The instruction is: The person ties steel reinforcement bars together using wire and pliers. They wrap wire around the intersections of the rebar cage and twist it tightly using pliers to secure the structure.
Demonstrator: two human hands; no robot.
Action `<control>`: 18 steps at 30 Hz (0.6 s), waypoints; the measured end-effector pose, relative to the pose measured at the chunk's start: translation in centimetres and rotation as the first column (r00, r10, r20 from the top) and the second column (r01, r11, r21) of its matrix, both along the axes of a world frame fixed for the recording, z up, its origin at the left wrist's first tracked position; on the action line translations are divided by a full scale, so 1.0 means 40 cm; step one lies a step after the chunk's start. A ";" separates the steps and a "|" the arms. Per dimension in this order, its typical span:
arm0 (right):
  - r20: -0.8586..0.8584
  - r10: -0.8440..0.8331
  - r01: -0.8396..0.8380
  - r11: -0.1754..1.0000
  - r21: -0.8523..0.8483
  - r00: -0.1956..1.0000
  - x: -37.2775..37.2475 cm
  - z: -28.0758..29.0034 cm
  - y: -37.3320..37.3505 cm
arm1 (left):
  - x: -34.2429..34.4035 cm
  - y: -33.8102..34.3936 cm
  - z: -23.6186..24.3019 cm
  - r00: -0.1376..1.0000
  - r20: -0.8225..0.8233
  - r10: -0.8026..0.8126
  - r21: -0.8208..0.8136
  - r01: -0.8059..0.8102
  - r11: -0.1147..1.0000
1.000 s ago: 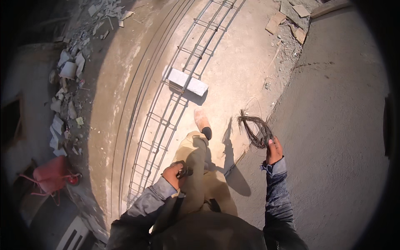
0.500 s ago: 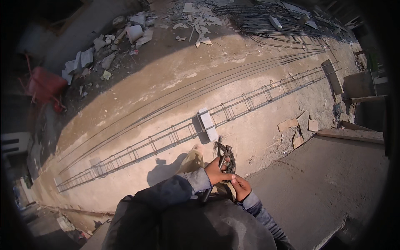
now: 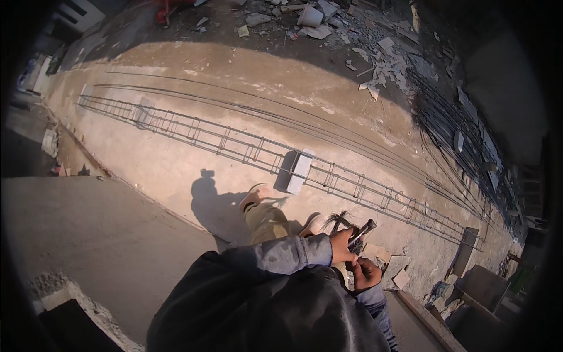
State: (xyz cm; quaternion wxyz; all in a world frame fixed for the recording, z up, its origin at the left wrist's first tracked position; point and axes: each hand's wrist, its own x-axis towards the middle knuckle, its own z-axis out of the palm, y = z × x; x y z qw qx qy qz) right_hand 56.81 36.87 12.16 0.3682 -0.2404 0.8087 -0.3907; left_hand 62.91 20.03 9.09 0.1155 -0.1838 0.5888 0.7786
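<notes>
In front of my body, my left hand (image 3: 341, 246) is closed round a bundle of thin dark tie wire (image 3: 338, 221) and a metal hand tool (image 3: 362, 231). The wire's loose ends fan out above my fingers, and the tool's wide end points up to the right. My right hand (image 3: 368, 274) is closed in a pinch against the left fingertips; whatever it grips is too small to make out. Beyond my feet a long rebar cage (image 3: 252, 151) with square stirrups stretches across the ground, propped on a pale block (image 3: 300, 172).
Loose rebar rods (image 3: 281, 116) lie along the cage's far side. Rubble and a white bucket (image 3: 310, 16) are at the back, with a rebar pile (image 3: 448, 126) at right. Broken boards (image 3: 401, 278) lie near my right hand. A grey slab (image 3: 105, 217) spans the left.
My view and body have turned to the right, so the cage now slopes down rightward. Both hands stay together, with the wire and tool still in the left. My shoes now show.
</notes>
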 end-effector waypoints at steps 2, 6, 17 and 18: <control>0.087 -0.011 0.015 0.999 -0.045 0.996 -0.013 -0.016 0.005 | 0.004 0.043 -0.047 0.988 -0.056 0.143 0.043 -0.141 0.989; 0.208 0.062 -0.035 0.991 -0.130 0.976 -0.036 -0.012 -0.042 | 0.033 0.048 -0.082 0.922 -0.130 0.364 -0.022 -0.370 0.929; 0.516 0.498 -0.434 0.866 -0.249 0.697 0.041 0.039 -0.268 | 0.303 -0.047 0.056 0.745 -0.199 0.637 -0.066 -0.659 0.750; 0.546 0.514 -0.448 0.855 -0.261 0.661 0.061 0.040 -0.292 | 0.333 -0.058 0.062 0.730 -0.187 0.658 -0.037 -0.674 0.738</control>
